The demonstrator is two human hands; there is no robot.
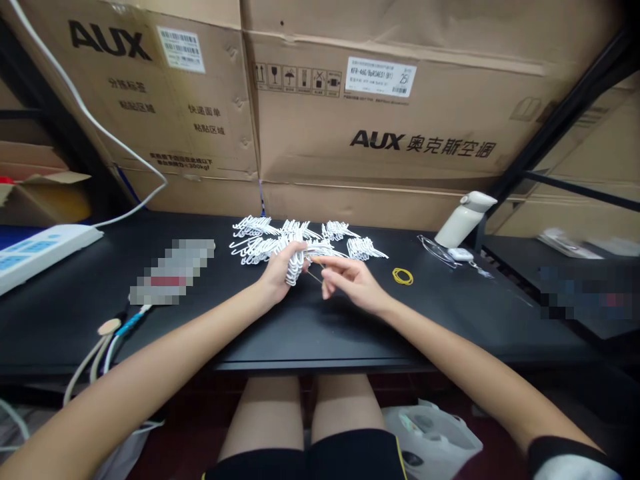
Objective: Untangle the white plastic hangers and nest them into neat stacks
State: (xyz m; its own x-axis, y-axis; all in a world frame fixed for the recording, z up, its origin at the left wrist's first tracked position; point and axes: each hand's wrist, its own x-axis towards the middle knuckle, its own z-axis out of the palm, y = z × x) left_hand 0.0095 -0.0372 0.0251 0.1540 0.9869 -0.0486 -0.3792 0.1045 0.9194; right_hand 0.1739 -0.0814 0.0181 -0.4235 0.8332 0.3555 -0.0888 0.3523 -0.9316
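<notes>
My left hand [279, 270] is closed around a bundle of white hooks [295, 267], their curved ends sticking out below the thumb. Close beside it on the right, my right hand [353, 281] has its fingers on a thin yellowish rubber band [315, 276], stretched toward the bundle. How far the band goes round the hooks is hidden by the fingers. Behind my hands, more white hooks lie grouped in bunches, with one bunch [253, 225] at the back left and another bunch [367, 249] at the right. Several loose yellow rubber bands [403, 276] rest on the black table [320, 333].
Large cardboard boxes [310, 153] wall off the back of the table. A cream bottle [463, 220], glasses [437, 250] and a small white case [461, 255] stand at the right. To the left are a blurred-out flat object [175, 267], cables and a white power strip [45, 253].
</notes>
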